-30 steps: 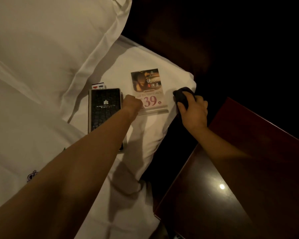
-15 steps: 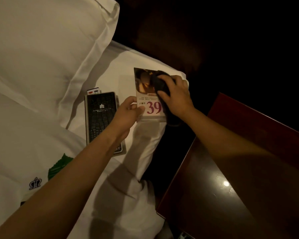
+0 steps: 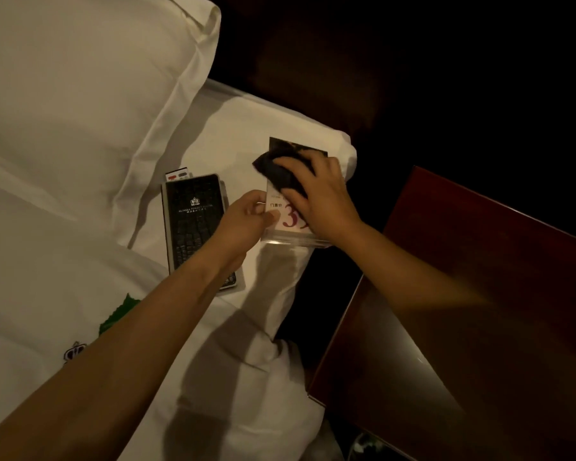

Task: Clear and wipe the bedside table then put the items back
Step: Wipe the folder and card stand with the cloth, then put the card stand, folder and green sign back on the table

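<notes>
Head view: nearest on the right, the dark wooden bedside table (image 3: 479,327) is seen beside the white bed (image 3: 64,261). Farther in, a black textured folder (image 3: 195,221) is laid flat on the sheet. Just right of it, the acrylic sign card (image 3: 288,221) is pinched at its left edge by the left hand (image 3: 246,221). A dark cloth (image 3: 276,171) is pressed onto the card's far half under the closed right hand (image 3: 320,194).

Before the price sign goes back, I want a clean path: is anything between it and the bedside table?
Nothing visible. The price sign lies at the bed's edge, held by the left hand, with the right hand pressing a dark cloth on it. Only a dark gap separates it from the bedside table.
</notes>
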